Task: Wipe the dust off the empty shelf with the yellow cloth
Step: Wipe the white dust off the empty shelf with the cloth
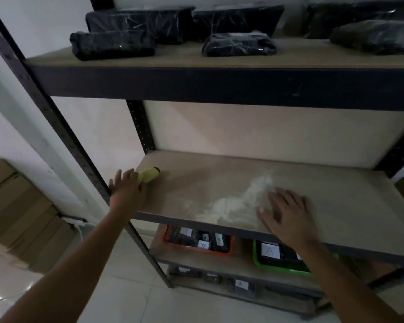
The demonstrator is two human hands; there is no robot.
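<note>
The empty shelf (336, 197) is a light wooden board in a dark metal rack, with a patch of white dust (238, 201) near its front middle. A rolled yellow cloth (148, 175) lies at the shelf's left end. My left hand (127, 190) reaches over the shelf's left edge with fingers spread, its fingertips touching the near end of the cloth. My right hand (287, 213) lies flat and open on the shelf just right of the dust, holding nothing.
The board above carries several black wrapped packages (117, 43). Below are an orange basket (196, 238) and a green basket (278, 257) with labelled items. Cardboard boxes (14, 206) stack on the floor at left. A dark rack post (79, 159) stands beside my left hand.
</note>
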